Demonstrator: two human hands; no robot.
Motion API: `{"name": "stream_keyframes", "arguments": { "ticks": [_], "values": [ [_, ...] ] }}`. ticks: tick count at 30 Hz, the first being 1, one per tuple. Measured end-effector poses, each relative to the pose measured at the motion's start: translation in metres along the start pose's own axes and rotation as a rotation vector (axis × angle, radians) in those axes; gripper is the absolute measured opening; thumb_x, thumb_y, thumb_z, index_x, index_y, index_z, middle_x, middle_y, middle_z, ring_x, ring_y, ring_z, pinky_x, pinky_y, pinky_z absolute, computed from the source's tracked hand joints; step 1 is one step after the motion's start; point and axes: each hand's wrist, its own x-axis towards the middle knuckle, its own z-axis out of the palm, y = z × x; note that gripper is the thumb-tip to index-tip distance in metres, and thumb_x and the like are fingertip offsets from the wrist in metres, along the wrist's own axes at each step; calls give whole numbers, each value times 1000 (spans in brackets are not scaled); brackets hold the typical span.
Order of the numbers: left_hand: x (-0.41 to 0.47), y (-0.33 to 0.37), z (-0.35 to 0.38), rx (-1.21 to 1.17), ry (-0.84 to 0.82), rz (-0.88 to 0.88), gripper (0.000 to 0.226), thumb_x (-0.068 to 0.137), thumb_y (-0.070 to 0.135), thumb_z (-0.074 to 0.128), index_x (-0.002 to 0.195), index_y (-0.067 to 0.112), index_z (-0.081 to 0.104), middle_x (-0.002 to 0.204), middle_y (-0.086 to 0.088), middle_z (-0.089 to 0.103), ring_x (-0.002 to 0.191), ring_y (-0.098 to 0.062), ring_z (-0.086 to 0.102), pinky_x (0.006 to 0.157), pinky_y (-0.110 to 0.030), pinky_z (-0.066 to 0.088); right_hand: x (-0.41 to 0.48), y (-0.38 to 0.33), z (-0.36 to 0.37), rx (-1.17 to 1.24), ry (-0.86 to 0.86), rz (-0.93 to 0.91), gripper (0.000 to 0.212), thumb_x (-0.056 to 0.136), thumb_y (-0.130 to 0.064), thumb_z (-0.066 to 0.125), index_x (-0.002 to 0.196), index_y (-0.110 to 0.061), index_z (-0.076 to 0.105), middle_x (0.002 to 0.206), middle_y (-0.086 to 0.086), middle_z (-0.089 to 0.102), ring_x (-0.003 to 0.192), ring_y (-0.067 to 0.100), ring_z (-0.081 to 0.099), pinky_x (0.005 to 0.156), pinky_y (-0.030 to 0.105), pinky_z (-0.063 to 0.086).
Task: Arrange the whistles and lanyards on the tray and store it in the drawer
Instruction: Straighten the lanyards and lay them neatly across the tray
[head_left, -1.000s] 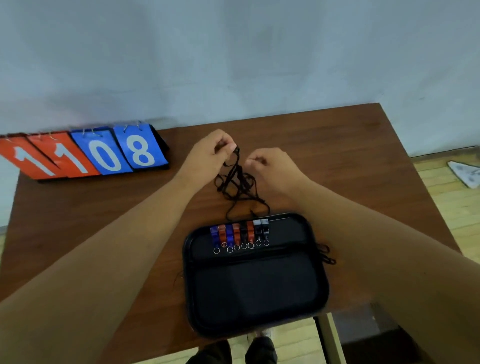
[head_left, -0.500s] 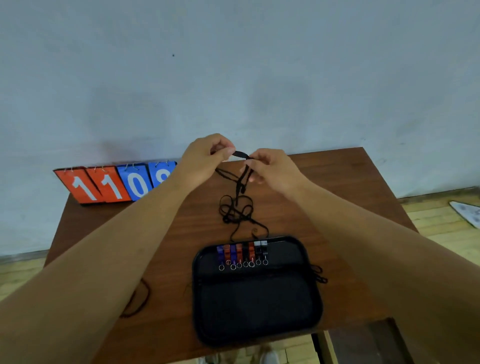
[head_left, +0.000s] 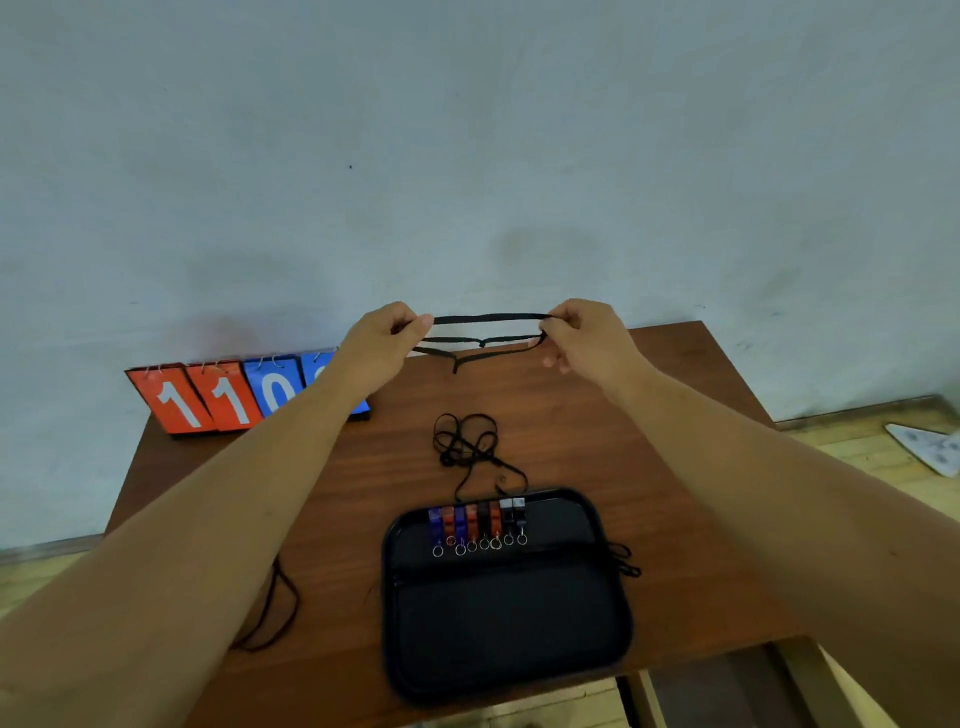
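Note:
A black lanyard (head_left: 488, 318) is stretched level in the air above the far side of the table. My left hand (head_left: 387, 332) pinches its left end and my right hand (head_left: 584, 332) pinches its right end. Below them a tangle of black lanyards (head_left: 467, 441) lies on the wood. A black tray (head_left: 613, 623) sits near the table's front edge. Several blue, red, black and grey whistles (head_left: 478, 519) stand in a row along the tray's far side. One more lanyard (head_left: 626, 561) sticks out at the tray's right edge, and another lanyard (head_left: 275, 613) lies at the left under my forearm.
A flip scoreboard (head_left: 208, 397) with red and blue number cards stands at the table's back left against the wall. The brown table (head_left: 675, 467) ends just in front of the tray. A white object (head_left: 930, 447) lies on the wooden floor at the right.
Both hands rose and moved apart, pulling one lanyard free of the tangle and stretching it level. The view tilted up toward the wall.

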Motion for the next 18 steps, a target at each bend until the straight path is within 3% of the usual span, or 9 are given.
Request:
{"name": "stream_keyframes", "arguments": {
  "ticks": [2, 8, 11, 14, 15, 18],
  "values": [
    [-2, 4, -2, -47, 16, 16, 28, 99, 41, 56, 95, 16, 68, 89, -3, 66, 78, -13, 55, 68, -22, 41, -4, -1, -4, 82, 1, 10, 14, 101, -15, 56, 100, -7, 68, 71, -2, 71, 51, 10, 65, 54, 25, 52],
    [-8, 8, -4, -101, 79, 6, 28, 99, 40, 56, 92, 19, 73, 96, -16, 69, 79, -17, 54, 67, -23, 41, -7, 3, -11, 216, 33, 69, 12, 100, -15, 59, 102, -8, 69, 86, 4, 77, 61, 16, 67, 56, 24, 54],
    [-9, 5, -2, -141, 74, -18, 28, 101, 40, 52, 91, 22, 71, 98, -7, 72, 84, -12, 62, 69, -20, 44, -7, 8, -11, 262, 48, 120, 11, 99, -14, 60, 100, -9, 69, 88, 6, 79, 63, 15, 65, 58, 27, 51],
    [-10, 2, 1, -241, 115, -58, 30, 103, 34, 52, 96, 13, 71, 95, 0, 74, 86, -6, 69, 81, -23, 55, -10, 10, -12, 313, 59, 162, 11, 99, -12, 58, 100, -8, 68, 87, 8, 79, 59, 16, 62, 58, 29, 51],
    [-10, 0, 1, -272, 128, -70, 30, 103, 32, 51, 96, 10, 70, 91, -3, 75, 82, -6, 71, 82, -25, 57, -11, 11, -13, 308, 69, 168, 11, 99, -11, 58, 99, -8, 69, 85, 8, 78, 58, 15, 61, 57, 28, 51],
    [-13, -3, 0, -226, 110, -96, 30, 103, 34, 50, 91, 11, 66, 73, -7, 71, 55, -3, 66, 64, -21, 54, -11, 14, -14, 246, 101, 158, 13, 99, -10, 57, 98, -9, 70, 79, 6, 77, 54, 14, 59, 52, 25, 47]
  ]
}}
